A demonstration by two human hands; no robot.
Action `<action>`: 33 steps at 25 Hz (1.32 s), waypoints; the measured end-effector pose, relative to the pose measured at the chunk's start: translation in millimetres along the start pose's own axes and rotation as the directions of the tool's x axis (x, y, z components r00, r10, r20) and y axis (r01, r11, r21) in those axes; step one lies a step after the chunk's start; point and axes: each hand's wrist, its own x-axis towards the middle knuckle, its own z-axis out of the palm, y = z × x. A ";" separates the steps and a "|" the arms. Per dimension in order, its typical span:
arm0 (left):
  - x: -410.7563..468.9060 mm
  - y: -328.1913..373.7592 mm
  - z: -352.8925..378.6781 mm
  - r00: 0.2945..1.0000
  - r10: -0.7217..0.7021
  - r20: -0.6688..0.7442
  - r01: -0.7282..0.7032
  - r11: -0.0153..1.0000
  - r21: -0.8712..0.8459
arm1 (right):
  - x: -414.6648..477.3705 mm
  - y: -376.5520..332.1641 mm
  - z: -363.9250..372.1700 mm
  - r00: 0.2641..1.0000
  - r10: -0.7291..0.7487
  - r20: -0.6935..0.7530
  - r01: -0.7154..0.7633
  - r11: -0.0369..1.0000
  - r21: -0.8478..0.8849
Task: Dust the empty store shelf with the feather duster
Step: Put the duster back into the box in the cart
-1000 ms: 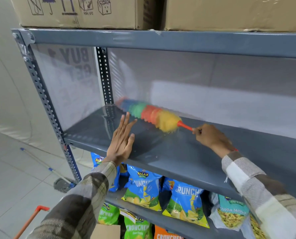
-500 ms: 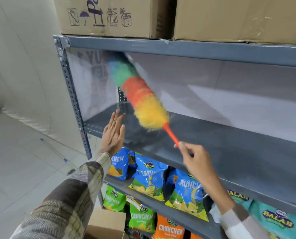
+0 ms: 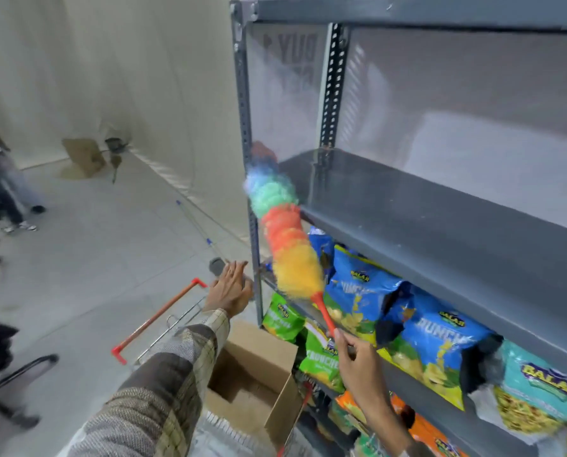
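The rainbow feather duster stands tilted in front of the rack's left front post, its blue tip up and its orange handle down. My right hand is shut on that handle, low in front of the snack bags. The empty grey shelf lies behind and to the right of the duster, which no longer rests on it. My left hand hovers open beside the post, off the shelf, fingers spread, holding nothing.
Blue, green and orange snack bags fill the lower shelves. An open cardboard box sits in a wire trolley with an orange handle below my left arm. A mop leans by the wall. A person's legs stand far left.
The duster came off the shelf and swung down and left, out in front of the rack's post. My left hand left the shelf edge and dropped beside the post. The view turned left.
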 end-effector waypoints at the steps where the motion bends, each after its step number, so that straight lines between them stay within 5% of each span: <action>1: -9.3 -11.1 11.4 0.998 -0.045 0.032 0.045 0.999 0.011 | -8.1 8.9 8.1 1.000 0.014 -0.009 -0.014 1.000 -0.004; 10: -72.5 -103.6 135.1 0.932 -0.237 0.273 0.236 0.971 0.035 | -92.9 95.6 99.8 0.951 0.295 0.088 -0.298 0.955 0.012; 23: -70.2 -190.0 321.3 0.812 -0.315 0.492 0.299 0.948 0.113 | -55.1 248.5 252.9 0.601 0.694 0.396 -0.646 0.714 -0.272; 33: -64.9 -215.5 356.6 0.768 -0.335 0.546 0.292 0.942 0.167 | -1.9 278.0 337.1 0.280 0.794 0.539 -0.871 0.447 -0.205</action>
